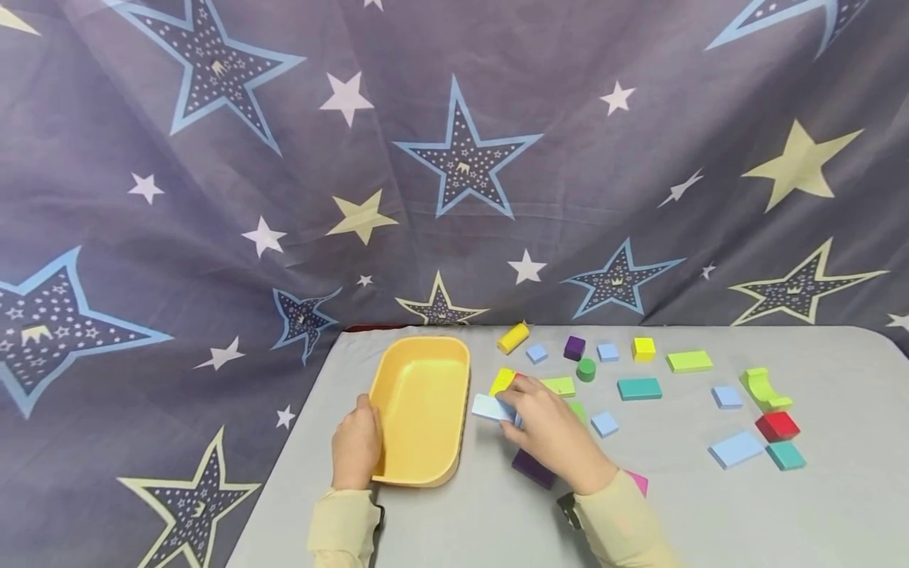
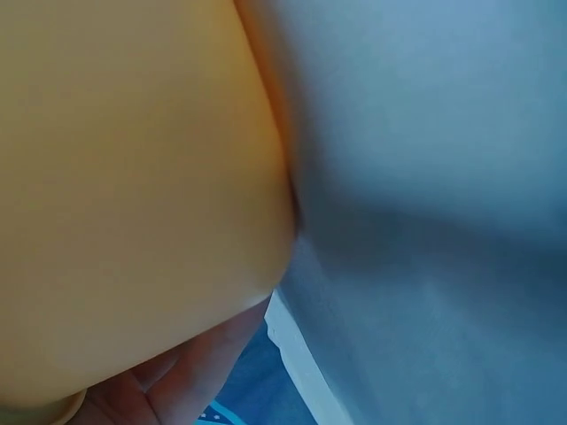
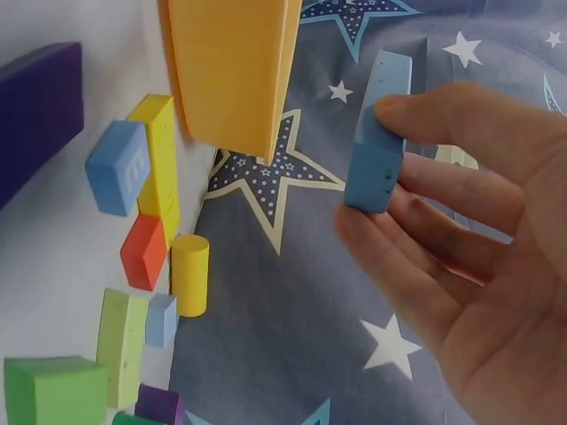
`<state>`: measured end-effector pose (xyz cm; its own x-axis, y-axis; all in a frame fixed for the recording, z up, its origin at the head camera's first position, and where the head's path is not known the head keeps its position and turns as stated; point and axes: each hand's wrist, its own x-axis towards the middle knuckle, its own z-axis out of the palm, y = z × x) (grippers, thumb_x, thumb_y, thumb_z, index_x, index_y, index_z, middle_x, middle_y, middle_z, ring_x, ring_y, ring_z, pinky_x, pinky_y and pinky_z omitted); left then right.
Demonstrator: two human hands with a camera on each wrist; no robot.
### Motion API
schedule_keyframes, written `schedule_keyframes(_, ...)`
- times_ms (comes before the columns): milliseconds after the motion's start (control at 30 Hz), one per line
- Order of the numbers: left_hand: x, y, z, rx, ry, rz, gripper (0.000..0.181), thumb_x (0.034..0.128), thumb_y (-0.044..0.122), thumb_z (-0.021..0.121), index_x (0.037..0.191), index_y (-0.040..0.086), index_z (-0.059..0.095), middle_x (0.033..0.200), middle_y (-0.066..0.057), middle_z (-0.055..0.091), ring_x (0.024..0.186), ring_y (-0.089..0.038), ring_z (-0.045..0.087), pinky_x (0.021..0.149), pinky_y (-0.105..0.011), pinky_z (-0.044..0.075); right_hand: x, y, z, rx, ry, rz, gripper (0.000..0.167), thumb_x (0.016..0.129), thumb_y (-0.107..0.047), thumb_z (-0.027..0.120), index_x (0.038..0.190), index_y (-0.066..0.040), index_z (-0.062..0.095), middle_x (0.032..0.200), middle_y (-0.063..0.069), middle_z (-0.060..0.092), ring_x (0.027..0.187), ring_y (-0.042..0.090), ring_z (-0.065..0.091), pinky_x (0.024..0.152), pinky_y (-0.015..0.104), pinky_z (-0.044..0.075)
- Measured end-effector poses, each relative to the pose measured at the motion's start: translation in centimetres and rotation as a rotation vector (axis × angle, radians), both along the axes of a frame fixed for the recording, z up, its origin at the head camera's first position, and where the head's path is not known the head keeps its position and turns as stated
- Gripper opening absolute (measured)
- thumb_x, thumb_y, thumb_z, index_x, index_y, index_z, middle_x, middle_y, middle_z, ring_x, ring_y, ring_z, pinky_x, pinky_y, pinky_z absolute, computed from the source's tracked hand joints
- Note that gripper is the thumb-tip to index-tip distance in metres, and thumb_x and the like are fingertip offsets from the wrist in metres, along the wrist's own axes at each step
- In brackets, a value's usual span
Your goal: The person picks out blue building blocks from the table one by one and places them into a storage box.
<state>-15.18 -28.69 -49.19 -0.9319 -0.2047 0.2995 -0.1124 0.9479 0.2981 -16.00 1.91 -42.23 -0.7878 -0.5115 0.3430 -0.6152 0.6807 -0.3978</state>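
Note:
At the left of the table stands an orange-yellow plastic tray (image 1: 420, 410), with nothing visible inside it. My left hand (image 1: 356, 446) grips its left side near the front; in the left wrist view the fingers (image 2: 199, 376) lie against the tray wall (image 2: 133, 195). Just right of the tray, my right hand (image 1: 552, 432) holds a light blue rectangular block (image 1: 491, 408) above the table. The right wrist view shows this light blue block (image 3: 379, 133) pinched between thumb and fingers. Under and around that hand lie a yellow block (image 1: 502, 381) and a dark purple block (image 1: 533, 468).
Loose blocks spread to the right: a yellow cylinder (image 1: 514, 338), a green cylinder (image 1: 585, 370), a teal block (image 1: 640, 389), a red block (image 1: 777, 426), a curved lime block (image 1: 763, 390) and several light blue ones. A star-printed cloth (image 1: 568, 197) hangs behind the table.

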Motion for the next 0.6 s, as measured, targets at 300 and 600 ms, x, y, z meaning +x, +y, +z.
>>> schedule_keyframes(300, -0.2, -0.2, -0.2, -0.015, -0.007, 0.005, 0.016, 0.0982, 0.007, 0.056, 0.104, -0.007, 0.053, 0.079, -0.029, 0.066, 0.068, -0.048, 0.065, 0.058, -0.058, 0.05, -0.2, -0.9, 0.3, -0.021, -0.012, 0.051, 0.031, 0.08, -0.013, 0.081, 0.108, -0.003, 0.073, 0.099, 0.005, 0.066, 0.09, 0.016, 0.06, 0.08, 0.034, 0.055)
schedule_keyframes(600, -0.2, 0.0, 0.0, -0.013, -0.02, 0.004, 0.015, 0.0989, 0.008, 0.055, 0.103, -0.006, 0.053, 0.079, -0.029, 0.066, 0.068, -0.048, 0.065, 0.057, -0.058, 0.049, -0.3, -1.9, 0.3, -0.024, -0.033, 0.076, 0.028, 0.081, -0.012, 0.081, 0.107, -0.003, 0.074, 0.1, 0.004, 0.067, 0.091, 0.016, 0.063, 0.08, 0.033, 0.055)
